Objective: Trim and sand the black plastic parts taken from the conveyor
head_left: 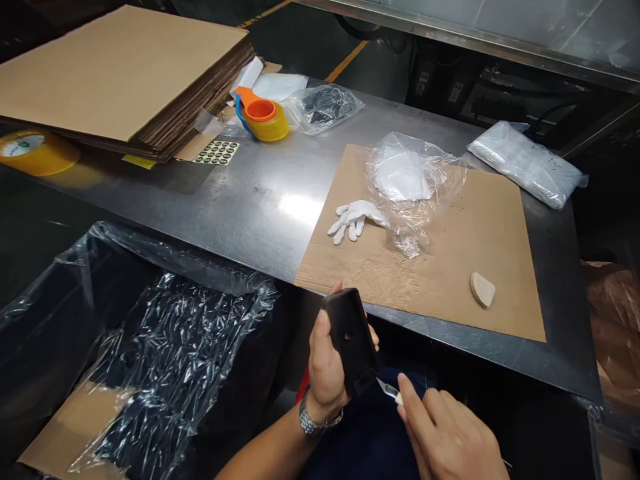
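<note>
My right hand (450,430) is pinching a slim white-handled steel knife (389,391), tip right by the hollow black rectangular case (354,357) my left hand (326,367) is gripping near the grey metal table (240,220). Crinkly clear plastic bag (411,237) there's got white stuff (401,175) inside.

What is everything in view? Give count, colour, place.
Table: 1, grey, centre
Cardboard sheet: 1, brown, table's right half
Glove: 1, white, on cardboard sheet
Plastic bag: 1, clear, on cardboard sheet
Block: 1, beige, on cardboard sheet
Wrapped bundle: 1, whitish, table's right end
Cardboard stack: 1, brown, table's left
Tape dispenser: 1, orange, right of stack
Tape roll: 1, yellow, far left
Sticker sheet: 1, black/yellow, beside stack
Second bag: 1, clear, right of dispenser
Lined container: 1, black, lower left
Hollow part: 1, black, lower centre
Knife: 1, silver blade, beside part
Metal wristband: 1, silver, below part
Left hand: 1, holding part
Right hand: 1, holding knife
</note>
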A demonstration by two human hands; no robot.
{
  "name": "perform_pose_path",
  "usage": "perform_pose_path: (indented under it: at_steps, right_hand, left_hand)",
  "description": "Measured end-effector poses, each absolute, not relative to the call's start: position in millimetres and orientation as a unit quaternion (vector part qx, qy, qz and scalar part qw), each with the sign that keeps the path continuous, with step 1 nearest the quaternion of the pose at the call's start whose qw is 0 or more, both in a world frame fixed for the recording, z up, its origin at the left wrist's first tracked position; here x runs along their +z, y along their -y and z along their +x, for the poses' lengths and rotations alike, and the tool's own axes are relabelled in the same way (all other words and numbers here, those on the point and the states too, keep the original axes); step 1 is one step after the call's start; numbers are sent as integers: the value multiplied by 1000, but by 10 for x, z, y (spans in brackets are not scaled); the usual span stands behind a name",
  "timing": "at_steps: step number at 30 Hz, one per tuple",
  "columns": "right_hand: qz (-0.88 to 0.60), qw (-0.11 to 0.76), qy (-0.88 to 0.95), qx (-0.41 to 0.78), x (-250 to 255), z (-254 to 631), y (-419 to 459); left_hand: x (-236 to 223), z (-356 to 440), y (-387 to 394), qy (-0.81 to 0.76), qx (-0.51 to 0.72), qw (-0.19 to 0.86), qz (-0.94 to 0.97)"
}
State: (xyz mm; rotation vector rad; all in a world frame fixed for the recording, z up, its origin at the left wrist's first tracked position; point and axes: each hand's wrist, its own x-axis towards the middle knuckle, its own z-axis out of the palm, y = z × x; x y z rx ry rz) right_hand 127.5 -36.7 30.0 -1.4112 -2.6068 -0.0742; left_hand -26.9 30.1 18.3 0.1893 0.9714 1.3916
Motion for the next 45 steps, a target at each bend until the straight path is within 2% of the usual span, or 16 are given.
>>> perform_pose_path:
  at_steps: [12, 21, 40, 45]
  right_hand:
    - [-474, 75, 874, -68, 301, 1267, 366]
    - [-489, 172, 855, 14, 353, 1271, 268]
    - [-481, 92, 872, 25, 285, 1261, 261]
    - [-502, 75, 858, 72, 197, 1257, 282]
  left_hand:
    - [178, -275, -302, -447, 589, 668, 80]
    - [130, -305, -349, -473, 535, 694, 91]
    - [121, -310, -336, -488, 520, 691, 120]
    - [133, -302, -331, -497, 537, 659, 174]
